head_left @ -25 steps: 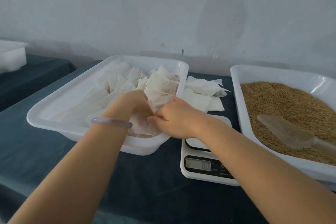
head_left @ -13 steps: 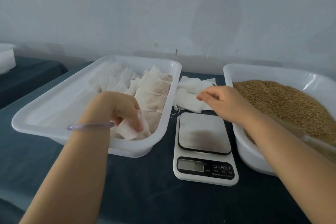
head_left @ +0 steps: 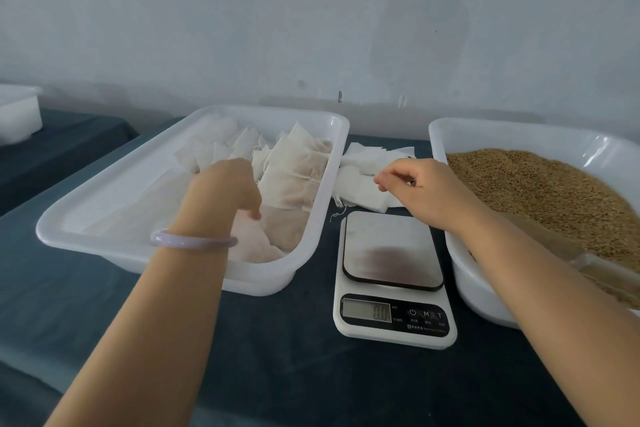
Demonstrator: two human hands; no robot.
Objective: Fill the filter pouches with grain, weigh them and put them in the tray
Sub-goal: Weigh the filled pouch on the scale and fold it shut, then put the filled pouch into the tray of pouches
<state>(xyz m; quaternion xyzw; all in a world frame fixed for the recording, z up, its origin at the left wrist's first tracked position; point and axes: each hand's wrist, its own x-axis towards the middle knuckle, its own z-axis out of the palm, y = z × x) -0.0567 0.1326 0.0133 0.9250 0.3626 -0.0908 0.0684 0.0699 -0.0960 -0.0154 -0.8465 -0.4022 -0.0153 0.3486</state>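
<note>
Step in hand: fetching an empty pouch. Right hand (head_left: 426, 191) curled over empty pouches (head_left: 363, 180) behind scale (head_left: 391, 253); pinch not discernible. Left hand (head_left: 221, 194) lay loosely curled, gripping nothing, on filled pouches (head_left: 294, 170) in tray (head_left: 114, 198). Next: separate one pouch, carry to grain (head_left: 540, 191).

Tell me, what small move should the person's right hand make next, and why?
Probably pinch one empty white filter pouch from the loose pile behind the white digital scale. The right hand hovers over that pile with nothing visibly held; the scale is bare and reads 0.0, so a fresh pouch seems due.
</note>
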